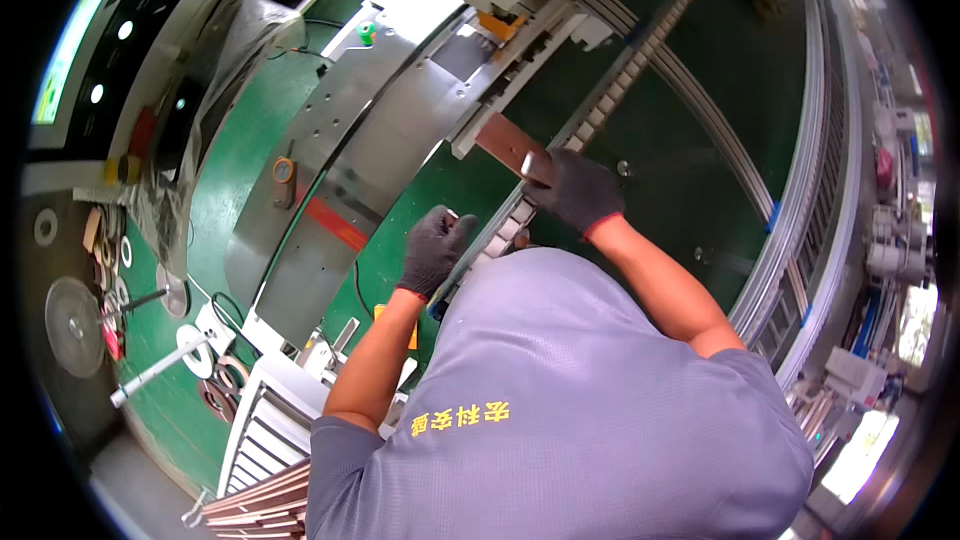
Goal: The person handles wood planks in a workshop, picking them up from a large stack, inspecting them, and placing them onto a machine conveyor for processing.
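My right hand (578, 192), in a dark grey glove with a red cuff, is closed on the near end of a flat brown board (503, 142). A small bright, pale patch shows at that end by the fingers; I cannot tell what it is. The board's far end lies beside the pale edge of a metal machine. My left hand (432, 252), gloved alike, is curled by the near end of the roller rail (510, 225). A tiny pale spot shows at its fingertips, and what it may hold cannot be made out.
On the left stands a curved metal worktop (345, 140) with an orange-faced gauge (284, 172). Rolls of tape (197, 352) hang at the lower left, above stacked brown strips (260, 500). An aluminium-framed conveyor (815, 140) curves along the right. A green spool (366, 33) sits on the machine.
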Available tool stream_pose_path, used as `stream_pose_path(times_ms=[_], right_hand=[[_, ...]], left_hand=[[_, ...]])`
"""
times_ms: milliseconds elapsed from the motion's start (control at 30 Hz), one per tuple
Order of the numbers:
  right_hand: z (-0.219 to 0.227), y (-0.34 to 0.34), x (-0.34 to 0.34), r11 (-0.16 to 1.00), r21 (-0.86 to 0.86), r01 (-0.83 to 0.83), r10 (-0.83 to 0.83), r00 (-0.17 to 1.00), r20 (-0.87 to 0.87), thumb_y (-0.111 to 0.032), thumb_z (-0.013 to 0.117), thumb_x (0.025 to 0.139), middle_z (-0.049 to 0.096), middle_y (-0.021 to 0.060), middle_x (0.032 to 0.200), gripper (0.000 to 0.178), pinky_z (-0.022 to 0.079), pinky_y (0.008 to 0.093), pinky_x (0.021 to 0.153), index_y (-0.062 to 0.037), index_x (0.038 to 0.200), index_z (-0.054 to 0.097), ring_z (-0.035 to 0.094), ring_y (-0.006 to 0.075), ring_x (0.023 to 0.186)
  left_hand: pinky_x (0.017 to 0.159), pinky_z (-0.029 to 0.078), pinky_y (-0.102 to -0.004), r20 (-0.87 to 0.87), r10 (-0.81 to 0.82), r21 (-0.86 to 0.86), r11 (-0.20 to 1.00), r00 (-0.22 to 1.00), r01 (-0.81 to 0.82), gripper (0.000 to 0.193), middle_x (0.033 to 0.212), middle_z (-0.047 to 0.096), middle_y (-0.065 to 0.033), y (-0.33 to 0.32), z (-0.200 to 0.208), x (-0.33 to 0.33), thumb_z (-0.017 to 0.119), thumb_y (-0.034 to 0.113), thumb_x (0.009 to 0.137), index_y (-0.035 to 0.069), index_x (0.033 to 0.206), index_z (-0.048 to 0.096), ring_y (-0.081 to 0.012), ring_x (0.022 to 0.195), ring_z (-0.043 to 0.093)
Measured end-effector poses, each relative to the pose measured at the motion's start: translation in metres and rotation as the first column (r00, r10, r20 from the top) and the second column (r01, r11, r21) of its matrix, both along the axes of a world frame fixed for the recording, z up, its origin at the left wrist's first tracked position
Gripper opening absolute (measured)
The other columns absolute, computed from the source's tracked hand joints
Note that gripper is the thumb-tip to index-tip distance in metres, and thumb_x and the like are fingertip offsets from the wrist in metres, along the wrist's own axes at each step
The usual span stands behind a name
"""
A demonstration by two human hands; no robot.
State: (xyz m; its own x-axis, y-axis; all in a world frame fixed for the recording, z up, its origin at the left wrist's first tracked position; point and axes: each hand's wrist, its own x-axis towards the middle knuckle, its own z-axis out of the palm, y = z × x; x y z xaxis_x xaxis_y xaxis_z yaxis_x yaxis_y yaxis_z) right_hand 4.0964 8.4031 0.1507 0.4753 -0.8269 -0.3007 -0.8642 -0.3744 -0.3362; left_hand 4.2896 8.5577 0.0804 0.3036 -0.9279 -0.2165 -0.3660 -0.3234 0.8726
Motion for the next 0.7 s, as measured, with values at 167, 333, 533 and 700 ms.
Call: stream_pose_path(times_ms=[167,333,533,700], right_hand=[[-0.026,-0.043,0.073,0.993,-0.074,-0.095,0.095,0.995,0.001,-0.047,0.068,0.074,0.064,0.0201,0.097,0.052,0.05,0.0442,0.08,-0.0027,0.099,0.057,0.063,0.0373,0.09],[-0.026,-0.055,0.074,0.962,-0.229,-0.152,0.189,0.97,0.152,-0.047,0.069,0.074,0.057,0.0202,0.109,0.057,0.048,0.0433,0.084,-0.0019,0.107,0.055,0.059,0.0355,0.098],[-0.02,-0.032,0.012,0.918,-0.124,-0.376,0.385,0.921,0.059,-0.036,0.073,0.069,0.055,0.0186,0.113,0.077,0.048,0.0446,0.082,-0.0063,0.133,0.041,0.056,0.0364,0.101],[-0.016,-0.068,0.021,0.923,0.003,-0.385,0.385,0.923,0.006,-0.027,0.068,0.068,0.061,0.0182,0.097,0.062,0.05,0.0478,0.074,-0.0123,0.125,0.047,0.061,0.0385,0.089]], left_hand=[[0.06,0.043,-0.0359,0.025,-0.09,-0.171,0.981,0.996,0.093,0.019,0.072,0.057,-0.0148,-0.012,-0.016,-0.026,0.052,0.017,0.09,0.002,0.079,0.056,-0.0256,0.063,0.055],[0.081,0.047,-0.0363,-0.159,0.103,-0.351,0.924,0.982,-0.154,0.016,0.103,0.059,-0.0181,-0.041,-0.012,-0.032,0.045,0.007,0.091,0.002,0.1,0.058,-0.0304,0.094,0.059],[0.087,0.046,-0.0363,-0.165,0.215,-0.421,0.867,0.963,-0.266,0.038,0.124,0.053,-0.0207,-0.093,-0.041,-0.031,0.043,0.0,0.089,0.004,0.126,0.052,-0.0324,0.11,0.055],[0.086,0.047,-0.0368,-0.247,0.192,-0.384,0.881,0.95,-0.278,0.049,0.133,0.048,-0.0229,-0.113,-0.038,-0.042,0.044,-0.008,0.084,0.004,0.132,0.047,-0.0365,0.114,0.054]])
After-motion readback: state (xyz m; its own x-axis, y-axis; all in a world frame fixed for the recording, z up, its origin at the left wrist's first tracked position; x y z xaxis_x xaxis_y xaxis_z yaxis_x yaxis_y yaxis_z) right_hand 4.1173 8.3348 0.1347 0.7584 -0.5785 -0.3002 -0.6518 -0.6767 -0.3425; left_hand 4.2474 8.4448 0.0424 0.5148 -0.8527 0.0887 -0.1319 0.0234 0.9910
